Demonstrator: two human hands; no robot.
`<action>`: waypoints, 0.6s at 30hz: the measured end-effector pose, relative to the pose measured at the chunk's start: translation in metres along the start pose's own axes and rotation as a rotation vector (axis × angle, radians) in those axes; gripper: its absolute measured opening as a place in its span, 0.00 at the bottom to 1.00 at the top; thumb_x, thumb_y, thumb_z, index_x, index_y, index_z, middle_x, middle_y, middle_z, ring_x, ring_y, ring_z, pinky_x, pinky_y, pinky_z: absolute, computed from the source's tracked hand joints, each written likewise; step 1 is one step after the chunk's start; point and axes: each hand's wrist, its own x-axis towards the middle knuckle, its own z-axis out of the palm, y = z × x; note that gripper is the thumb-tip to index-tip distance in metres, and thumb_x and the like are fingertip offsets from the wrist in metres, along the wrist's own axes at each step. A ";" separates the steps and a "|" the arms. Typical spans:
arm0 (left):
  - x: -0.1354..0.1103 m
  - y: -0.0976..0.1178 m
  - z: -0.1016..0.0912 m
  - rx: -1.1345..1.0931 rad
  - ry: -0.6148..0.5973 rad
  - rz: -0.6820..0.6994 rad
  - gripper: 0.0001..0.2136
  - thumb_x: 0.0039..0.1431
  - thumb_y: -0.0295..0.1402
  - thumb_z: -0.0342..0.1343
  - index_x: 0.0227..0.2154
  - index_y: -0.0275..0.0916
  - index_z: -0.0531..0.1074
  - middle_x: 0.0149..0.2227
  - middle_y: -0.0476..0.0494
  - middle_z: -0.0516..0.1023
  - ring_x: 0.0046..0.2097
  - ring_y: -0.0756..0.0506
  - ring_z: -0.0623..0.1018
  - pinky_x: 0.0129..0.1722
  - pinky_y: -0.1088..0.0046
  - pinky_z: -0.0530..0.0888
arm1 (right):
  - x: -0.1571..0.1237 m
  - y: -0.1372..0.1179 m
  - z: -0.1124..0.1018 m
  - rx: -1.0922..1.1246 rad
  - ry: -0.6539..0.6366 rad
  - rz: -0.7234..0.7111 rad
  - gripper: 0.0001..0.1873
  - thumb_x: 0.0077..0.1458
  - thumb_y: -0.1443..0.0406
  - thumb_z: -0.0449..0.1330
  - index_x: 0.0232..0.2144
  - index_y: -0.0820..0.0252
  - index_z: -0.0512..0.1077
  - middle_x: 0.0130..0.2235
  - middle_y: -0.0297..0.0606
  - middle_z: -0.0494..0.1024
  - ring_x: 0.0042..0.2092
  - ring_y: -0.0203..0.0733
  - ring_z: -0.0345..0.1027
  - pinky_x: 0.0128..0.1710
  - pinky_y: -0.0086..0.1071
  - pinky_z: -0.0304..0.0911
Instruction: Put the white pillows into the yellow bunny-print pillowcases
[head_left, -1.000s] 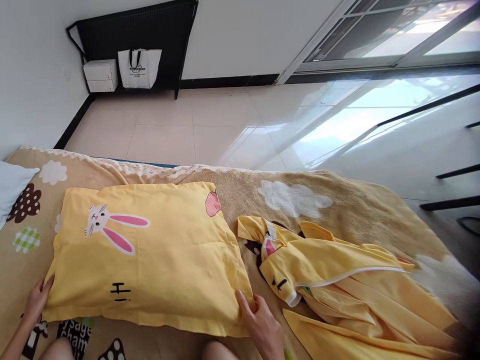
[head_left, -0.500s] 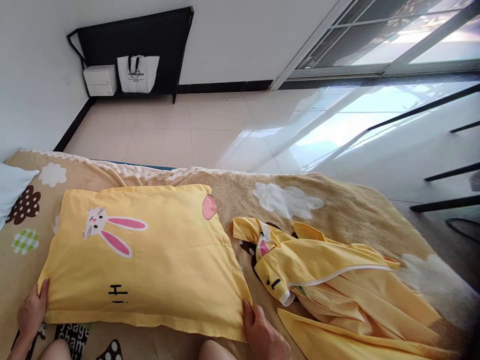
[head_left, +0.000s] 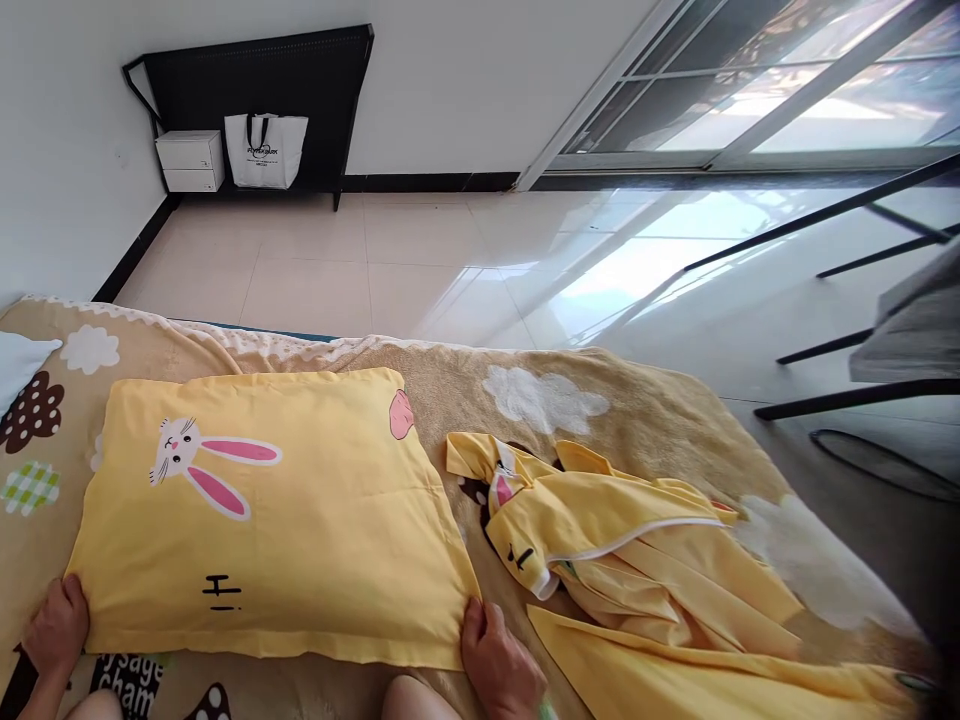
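A yellow pillow [head_left: 322, 520] with a rabbit print, a pink fruit print and the letters "Hi" lies flat on the bed in front of me. My left hand [head_left: 58, 625] is closed on its near left edge. At the near right corner, my right hand [head_left: 501, 655] pinches the fabric between thumb and fingers. Beside the pillow, to the right of my right hand, lies a crumpled yellow cloth [head_left: 637, 540] with white piping and part of a matching print. More yellow fabric spreads toward the lower right.
A tan blanket [head_left: 420, 400] with cloud and dotted shapes covers the bed. Part of a white pillow [head_left: 22, 365] shows at the left. Across the tiled floor, a black rack [head_left: 322, 110] holds white boxes [head_left: 189, 160] and a white bag [head_left: 266, 150]. Black chair legs [head_left: 855, 400] stand at the right.
The view has turned slightly right, so everything appears shifted left and more of the chair shows. Both hands keep their hold on the pillow, which looks nearly unmoved on the bed.
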 end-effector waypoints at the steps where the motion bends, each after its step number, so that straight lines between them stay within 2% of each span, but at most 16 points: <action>1: 0.000 0.000 0.001 0.003 0.038 0.013 0.22 0.63 0.45 0.36 0.31 0.38 0.72 0.28 0.34 0.77 0.34 0.37 0.76 0.35 0.64 0.68 | 0.000 0.000 0.000 0.001 -0.007 0.001 0.20 0.65 0.57 0.45 0.26 0.60 0.67 0.21 0.40 0.73 0.21 0.41 0.66 0.22 0.29 0.39; 4: -0.001 -0.001 0.004 0.014 0.123 0.069 0.23 0.63 0.46 0.33 0.29 0.39 0.68 0.30 0.34 0.76 0.34 0.37 0.76 0.34 0.64 0.67 | 0.001 0.001 -0.001 0.005 -0.038 -0.004 0.18 0.64 0.58 0.45 0.27 0.60 0.67 0.22 0.41 0.74 0.22 0.42 0.67 0.22 0.29 0.39; 6: 0.000 -0.002 0.005 0.000 0.134 0.086 0.22 0.63 0.47 0.31 0.27 0.41 0.65 0.30 0.34 0.75 0.34 0.37 0.75 0.34 0.64 0.66 | 0.001 0.002 -0.002 0.012 -0.062 -0.009 0.17 0.64 0.59 0.45 0.27 0.59 0.66 0.21 0.40 0.73 0.23 0.42 0.68 0.23 0.30 0.39; 12: 0.001 -0.005 0.007 -0.072 0.063 0.037 0.16 0.62 0.46 0.34 0.23 0.44 0.53 0.30 0.36 0.75 0.35 0.37 0.74 0.34 0.64 0.64 | 0.001 0.005 -0.002 0.041 -0.081 0.003 0.16 0.62 0.60 0.44 0.27 0.58 0.65 0.20 0.38 0.71 0.22 0.42 0.66 0.24 0.29 0.40; 18: 0.001 -0.008 0.006 -0.148 0.009 0.010 0.15 0.60 0.47 0.34 0.24 0.44 0.51 0.28 0.37 0.70 0.37 0.36 0.72 0.37 0.62 0.64 | -0.001 0.015 0.004 0.070 -0.067 -0.061 0.14 0.61 0.61 0.45 0.27 0.59 0.65 0.18 0.37 0.69 0.21 0.40 0.63 0.24 0.29 0.39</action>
